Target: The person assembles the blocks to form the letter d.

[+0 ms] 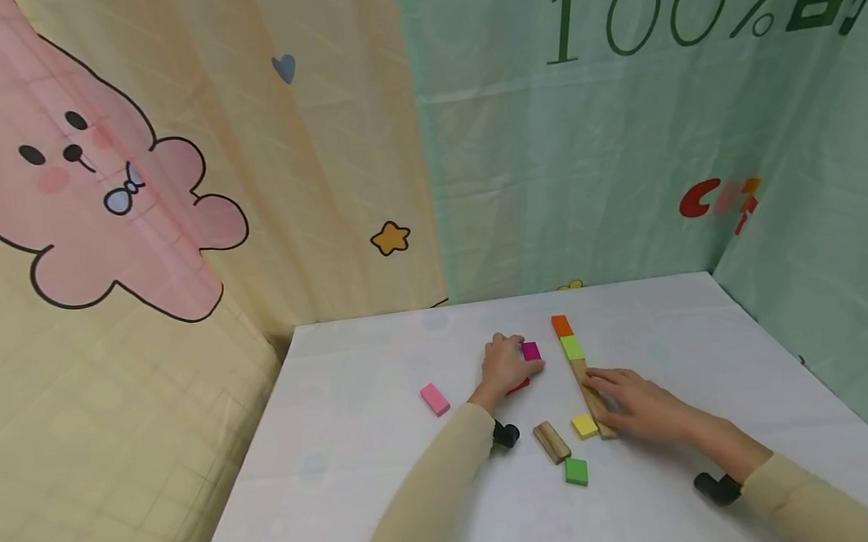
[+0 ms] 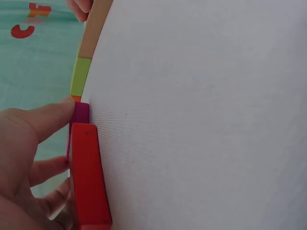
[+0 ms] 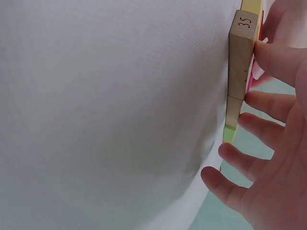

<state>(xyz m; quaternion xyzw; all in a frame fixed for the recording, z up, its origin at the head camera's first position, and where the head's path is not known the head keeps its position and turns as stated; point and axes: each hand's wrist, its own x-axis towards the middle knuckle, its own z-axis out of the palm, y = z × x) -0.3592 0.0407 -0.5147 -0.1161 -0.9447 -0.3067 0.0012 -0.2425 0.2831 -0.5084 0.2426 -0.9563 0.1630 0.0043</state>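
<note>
My left hand [image 1: 505,367] pinches a magenta block [image 1: 531,351] between thumb and fingers, close over the white table. Right beside it lies a red block [image 2: 88,175], partly hidden by the hand in the head view. The fingers of my right hand [image 1: 643,407] are spread and loosely bent, with thumb and fingertips touching the side of plain wooden blocks [image 1: 590,400]. These lie end to end, the nearer one marked 35 [image 3: 243,43]. They continue a straight row with a light green block [image 1: 572,348] and an orange block [image 1: 562,326] at its far end.
A yellow block [image 1: 584,426] sits against the row's near end. Closer to me are a grooved wooden block [image 1: 552,442] and a green block [image 1: 576,471]. A pink block [image 1: 435,399] lies left of my left hand. Printed curtains [image 1: 326,186] hang behind the table [image 1: 328,489].
</note>
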